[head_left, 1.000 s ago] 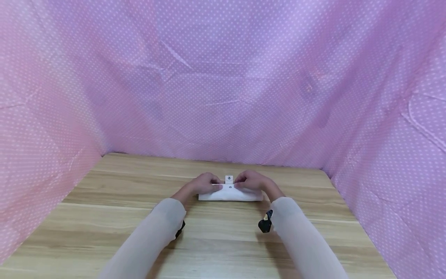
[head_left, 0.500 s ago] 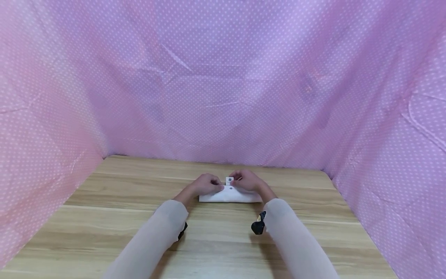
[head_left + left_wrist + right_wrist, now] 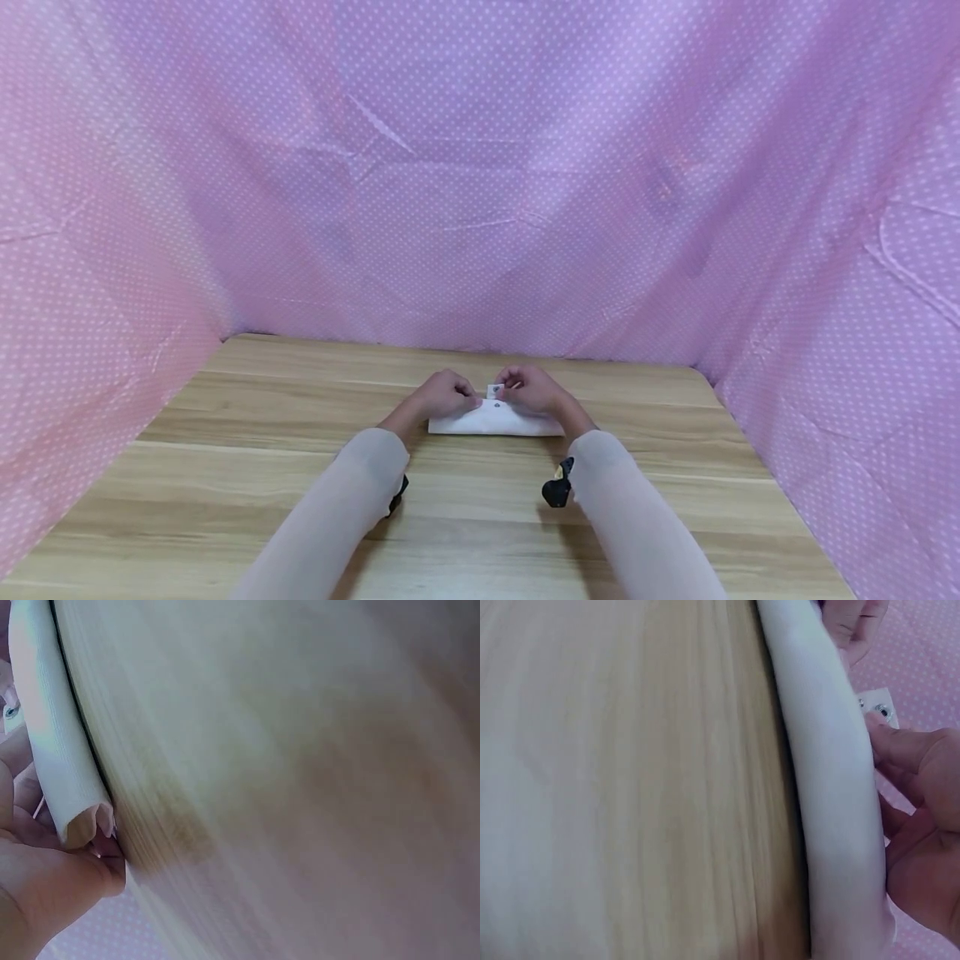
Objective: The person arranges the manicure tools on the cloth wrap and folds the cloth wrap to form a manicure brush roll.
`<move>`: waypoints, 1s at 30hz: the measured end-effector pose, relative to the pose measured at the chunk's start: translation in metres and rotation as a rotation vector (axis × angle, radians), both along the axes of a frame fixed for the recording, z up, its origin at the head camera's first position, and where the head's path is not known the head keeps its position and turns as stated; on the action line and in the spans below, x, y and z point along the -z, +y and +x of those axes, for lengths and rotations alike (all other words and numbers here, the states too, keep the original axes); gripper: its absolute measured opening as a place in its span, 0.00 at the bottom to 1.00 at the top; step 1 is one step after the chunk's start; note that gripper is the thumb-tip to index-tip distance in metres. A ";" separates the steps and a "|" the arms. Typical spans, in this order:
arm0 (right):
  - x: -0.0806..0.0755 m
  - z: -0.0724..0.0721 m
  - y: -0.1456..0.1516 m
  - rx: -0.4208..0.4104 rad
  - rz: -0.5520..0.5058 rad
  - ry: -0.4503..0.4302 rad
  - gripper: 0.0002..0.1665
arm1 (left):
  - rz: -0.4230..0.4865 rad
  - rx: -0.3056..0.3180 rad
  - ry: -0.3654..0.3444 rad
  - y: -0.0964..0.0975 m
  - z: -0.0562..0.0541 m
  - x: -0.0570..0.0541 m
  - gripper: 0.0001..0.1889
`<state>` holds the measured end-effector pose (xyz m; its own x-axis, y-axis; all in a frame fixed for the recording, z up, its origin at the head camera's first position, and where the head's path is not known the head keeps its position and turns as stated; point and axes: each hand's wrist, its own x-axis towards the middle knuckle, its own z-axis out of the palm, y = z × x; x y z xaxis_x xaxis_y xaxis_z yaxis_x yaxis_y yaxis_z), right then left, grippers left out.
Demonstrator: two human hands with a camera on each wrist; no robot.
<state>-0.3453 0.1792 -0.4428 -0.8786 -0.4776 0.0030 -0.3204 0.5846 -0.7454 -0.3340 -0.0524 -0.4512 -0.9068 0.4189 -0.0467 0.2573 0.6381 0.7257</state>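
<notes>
A white rolled-up piece of fabric (image 3: 495, 423) lies lengthwise across the far part of the table. From its far edge rises a short white tab (image 3: 492, 390) bearing a metal snap; a second snap sits on the roll just below. My left hand (image 3: 447, 395) holds the roll left of the tab, thumb on the near side, fingers behind. My right hand (image 3: 534, 390) pinches the tab by its right edge between thumb and fingers. In the right wrist view the thumb lies beside the snap tab (image 3: 883, 711). The left wrist view shows the layered end of the roll (image 3: 64, 727).
The wood-grain table (image 3: 480, 533) stretches toward me from the roll. Pink dotted cloth (image 3: 480, 208) hangs behind the table and along both sides. A black device (image 3: 557, 490) is strapped at the right wrist, and another at the left.
My right hand has shifted left from the roll's upper edge to the tab and taken hold of it. The tab now leans lower toward the roll. My left hand stays nearly in place.
</notes>
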 end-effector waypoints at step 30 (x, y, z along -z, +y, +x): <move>-0.017 0.022 0.004 -0.177 0.135 0.220 0.07 | 0.028 -0.034 -0.047 0.000 -0.002 -0.001 0.07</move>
